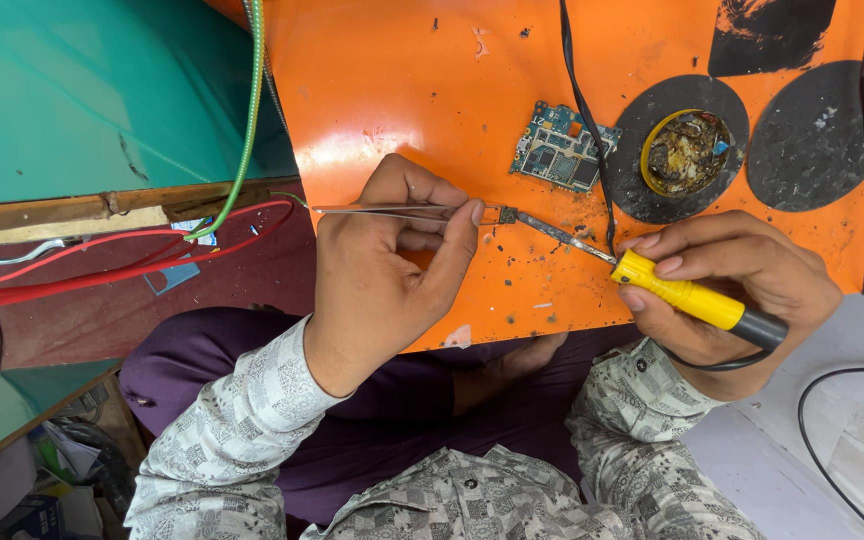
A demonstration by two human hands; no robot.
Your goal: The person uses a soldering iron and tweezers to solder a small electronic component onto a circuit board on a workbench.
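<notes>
Both hands meet over the orange work mat (pixel 402 90). Pinched in the left hand (pixel 392 275), thumb and fingers closed, is a pair of slim steel tweezers (pixel 392 210), whose tips grip a tiny dark metal component (pixel 506 215) just above the mat. The right hand (pixel 742 285) is clamped in a pen grip around a yellow-handled soldering iron (pixel 687 298), its grey tip (pixel 552 232) touching or nearly touching that component; contact is too fine to judge. A black cord (pixel 582 110) crosses the mat close behind the iron's shaft.

Just beyond the tips lies a small blue-green phone circuit board (pixel 562 148), flat on the mat, apart from the component. Beside it, on a round black pad (pixel 642 150), sits a yellow-rimmed tin of dark flux or residue (pixel 687 152). Red wires (pixel 102 262) and a green braided cable (pixel 247 130) run off to the left, over a teal surface (pixel 72 90).

Judging from this, the small part could slip from the tweezers if the pinch eases or the iron nudges it sideways. The hot tip also lies near the cord and the left fingertips, so a drift either way could scorch insulation or skin.
</notes>
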